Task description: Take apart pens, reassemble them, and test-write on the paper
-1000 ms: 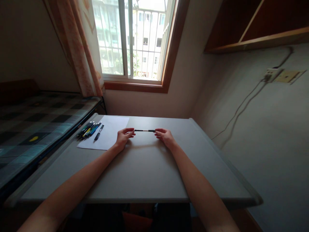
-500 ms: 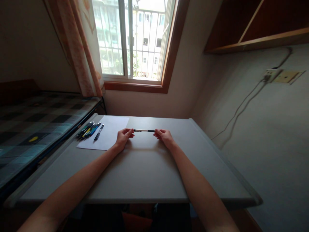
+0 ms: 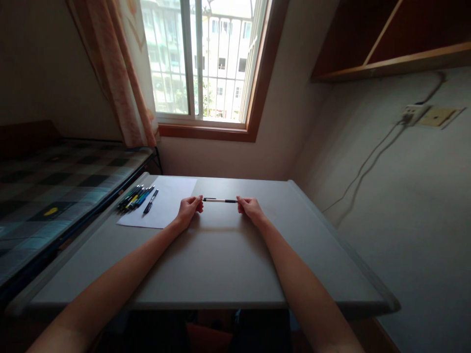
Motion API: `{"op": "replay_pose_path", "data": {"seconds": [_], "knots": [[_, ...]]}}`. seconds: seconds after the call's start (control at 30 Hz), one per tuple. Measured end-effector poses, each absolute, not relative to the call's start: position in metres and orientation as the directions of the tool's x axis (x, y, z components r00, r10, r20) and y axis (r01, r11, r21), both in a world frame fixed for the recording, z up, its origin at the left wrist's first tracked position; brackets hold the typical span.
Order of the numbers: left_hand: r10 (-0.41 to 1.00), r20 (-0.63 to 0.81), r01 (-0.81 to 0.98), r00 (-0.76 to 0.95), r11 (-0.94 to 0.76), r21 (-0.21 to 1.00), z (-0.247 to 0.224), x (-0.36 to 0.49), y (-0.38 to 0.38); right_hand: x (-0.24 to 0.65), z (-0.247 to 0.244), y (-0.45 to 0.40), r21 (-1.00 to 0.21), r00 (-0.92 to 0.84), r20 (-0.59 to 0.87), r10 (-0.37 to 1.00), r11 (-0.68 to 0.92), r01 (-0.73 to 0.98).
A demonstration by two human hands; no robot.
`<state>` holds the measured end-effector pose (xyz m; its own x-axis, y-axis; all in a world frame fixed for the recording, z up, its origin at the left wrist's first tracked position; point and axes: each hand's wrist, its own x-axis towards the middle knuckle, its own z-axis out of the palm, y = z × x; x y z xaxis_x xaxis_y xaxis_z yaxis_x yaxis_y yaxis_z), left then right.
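A white pen with dark ends [image 3: 220, 200] is held level above the grey table [image 3: 228, 264], stretched between my two hands. My left hand [image 3: 189, 207] pinches its left end, where a black clip shows. At the dark right end, my right hand [image 3: 250, 207] has its fingertips closed on the pen. Left of my left hand, a white sheet of paper [image 3: 172, 191] lies on the table. One dark pen [image 3: 151, 201] rests on the paper, beside a pile of several pens [image 3: 133, 198] that overlaps the paper's left edge.
A bed with a checked mattress [image 3: 73, 181] stands along the table's left side. Behind the table are a curtain [image 3: 121, 73] and a barred window [image 3: 221, 63]. On the right wall, cables hang from a socket [image 3: 412, 113] below a wooden shelf [image 3: 397, 61].
The held pen has turned a little about its length, so its clip now shows along the top edge. Both hands have shifted only slightly at the fingertips.
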<state>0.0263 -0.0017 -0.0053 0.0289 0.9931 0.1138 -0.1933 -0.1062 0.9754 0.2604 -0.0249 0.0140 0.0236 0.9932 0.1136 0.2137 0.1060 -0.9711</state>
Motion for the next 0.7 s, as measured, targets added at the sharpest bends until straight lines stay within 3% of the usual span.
{"op": "replay_pose_path", "data": {"seconds": [0.23,0.7], "knots": [[0.992,0.108,-0.156,0.057,-0.098,0.983,-0.0061,0.0245,-0.0013,0.2610,0.0136,-0.0254,-0.962,0.027,0.117,0.993,0.107,0.253],[0.994,0.106,-0.194,0.033,-0.098,0.976,-0.0052,0.0256,-0.0013,0.2580,0.0149,-0.0239,-0.981,0.019,0.093,0.995,0.089,0.173]]}}
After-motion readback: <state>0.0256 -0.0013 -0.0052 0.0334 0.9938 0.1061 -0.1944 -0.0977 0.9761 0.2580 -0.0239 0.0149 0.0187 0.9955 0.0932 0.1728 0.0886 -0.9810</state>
